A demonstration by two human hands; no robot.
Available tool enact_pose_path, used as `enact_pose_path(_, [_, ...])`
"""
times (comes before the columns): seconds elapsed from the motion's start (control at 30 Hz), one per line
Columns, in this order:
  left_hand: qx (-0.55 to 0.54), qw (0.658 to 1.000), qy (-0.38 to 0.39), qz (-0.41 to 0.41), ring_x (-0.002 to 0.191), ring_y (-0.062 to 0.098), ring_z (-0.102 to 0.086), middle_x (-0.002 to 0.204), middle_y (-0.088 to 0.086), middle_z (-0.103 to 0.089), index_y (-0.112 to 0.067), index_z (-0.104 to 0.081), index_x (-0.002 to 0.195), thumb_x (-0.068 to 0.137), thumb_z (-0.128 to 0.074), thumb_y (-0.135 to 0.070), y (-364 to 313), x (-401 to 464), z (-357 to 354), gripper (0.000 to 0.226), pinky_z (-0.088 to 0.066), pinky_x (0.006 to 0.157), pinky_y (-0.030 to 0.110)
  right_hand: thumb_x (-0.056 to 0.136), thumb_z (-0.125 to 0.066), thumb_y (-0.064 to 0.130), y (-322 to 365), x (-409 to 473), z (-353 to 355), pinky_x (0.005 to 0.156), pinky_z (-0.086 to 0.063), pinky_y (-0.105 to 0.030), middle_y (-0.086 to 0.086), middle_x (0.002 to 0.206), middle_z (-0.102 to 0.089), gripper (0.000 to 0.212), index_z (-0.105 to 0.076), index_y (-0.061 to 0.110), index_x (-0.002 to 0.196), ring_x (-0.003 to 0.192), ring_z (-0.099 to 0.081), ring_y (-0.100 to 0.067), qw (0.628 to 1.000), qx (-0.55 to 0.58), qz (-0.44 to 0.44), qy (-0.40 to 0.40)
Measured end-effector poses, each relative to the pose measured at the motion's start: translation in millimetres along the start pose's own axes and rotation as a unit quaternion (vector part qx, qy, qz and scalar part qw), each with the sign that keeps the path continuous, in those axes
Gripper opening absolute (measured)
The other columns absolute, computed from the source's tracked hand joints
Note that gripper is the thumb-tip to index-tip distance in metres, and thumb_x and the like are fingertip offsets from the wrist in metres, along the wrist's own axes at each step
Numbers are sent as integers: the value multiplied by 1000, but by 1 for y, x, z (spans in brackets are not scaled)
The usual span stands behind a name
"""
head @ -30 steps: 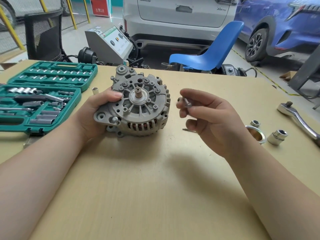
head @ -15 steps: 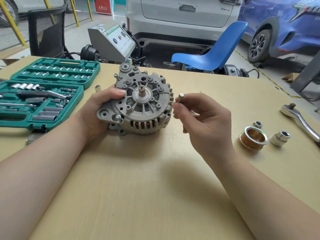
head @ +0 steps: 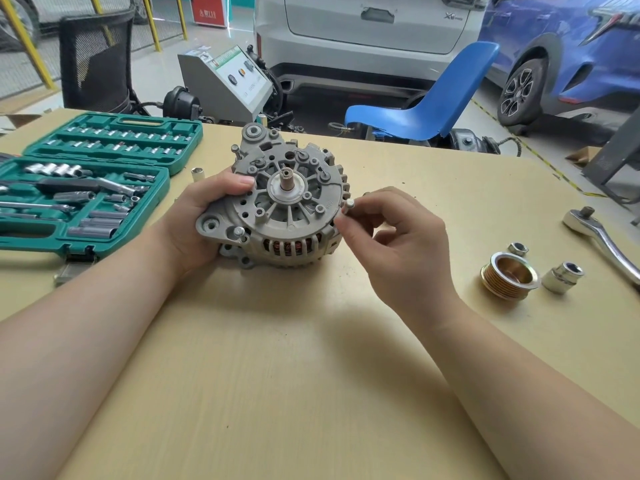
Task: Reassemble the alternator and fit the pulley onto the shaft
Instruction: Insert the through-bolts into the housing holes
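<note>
A pale yellow wooden table (head: 277, 393) carries a grey cast-metal alternator (head: 284, 206) at centre, with an open green plastic socket case (head: 86, 181) to its left, a lone small socket (head: 197, 173) between them, and a gold grooved pulley (head: 509, 277), steel nut (head: 517, 249), chrome socket (head: 562, 277) and chrome ratchet handle (head: 602, 237) to its right.

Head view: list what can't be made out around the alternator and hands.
- Bolt: shank hidden by the right hand pinching it.
- Alternator: left flank covered by the left hand; underside faces the table.
- Ratchet: handle cut off by the right edge.
</note>
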State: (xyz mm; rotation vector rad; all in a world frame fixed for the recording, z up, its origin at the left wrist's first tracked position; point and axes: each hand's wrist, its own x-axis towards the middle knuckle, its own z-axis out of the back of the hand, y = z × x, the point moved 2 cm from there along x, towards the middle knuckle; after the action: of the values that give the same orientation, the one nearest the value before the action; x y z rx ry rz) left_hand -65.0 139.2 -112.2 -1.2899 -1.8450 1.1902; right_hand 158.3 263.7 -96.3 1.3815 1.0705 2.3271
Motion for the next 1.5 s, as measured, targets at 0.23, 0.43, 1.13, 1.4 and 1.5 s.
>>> enact_pose_path(0.23, [12,999,37,-1,99,31,-78,112,14,-80,-11,-81,117,55,-93,-38,-2,0,-1,68,-64,83,37,87,-84,19,-6,-2,1,63,-41,-19,6,86,-62,14,-74,18,97,72,-57,-19,999,-42,-4,25])
enact_pose_path(0.43, [12,1000,18,-7,98,30,-79,110,13,-81,-12,-83,114,74,-80,-27,-1,0,1,43,-64,83,35,90,-79,9,-9,-3,2,59,-38,-17,8,89,-62,11,-79,17,98,71,-57,-18,999,-29,-1,35])
enact_pose_path(1.13, [28,999,38,-13,95,28,-79,108,12,-81,-14,-83,111,53,-93,-41,-4,-3,-7,65,-64,79,32,88,-69,47,-75,38,90,77,-59,-40,9,89,-70,12,-72,37,83,83,-65,-18,836,-439,-271,187])
enact_pose_path(1.4, [30,999,31,-27,90,25,-80,103,9,-82,-15,-85,104,85,-58,-25,-1,-1,-5,34,-63,77,30,83,-79,45,-74,35,91,77,-55,-37,10,94,-64,14,-70,36,88,88,-62,-17,818,-443,-266,251])
enact_pose_path(1.5, [40,998,49,-25,94,27,-79,107,11,-81,-14,-84,106,68,-78,-32,-3,-2,-6,42,-63,80,31,84,-81,45,-74,34,91,79,-55,-38,11,95,-63,19,-68,33,90,89,-61,-16,821,-440,-256,259])
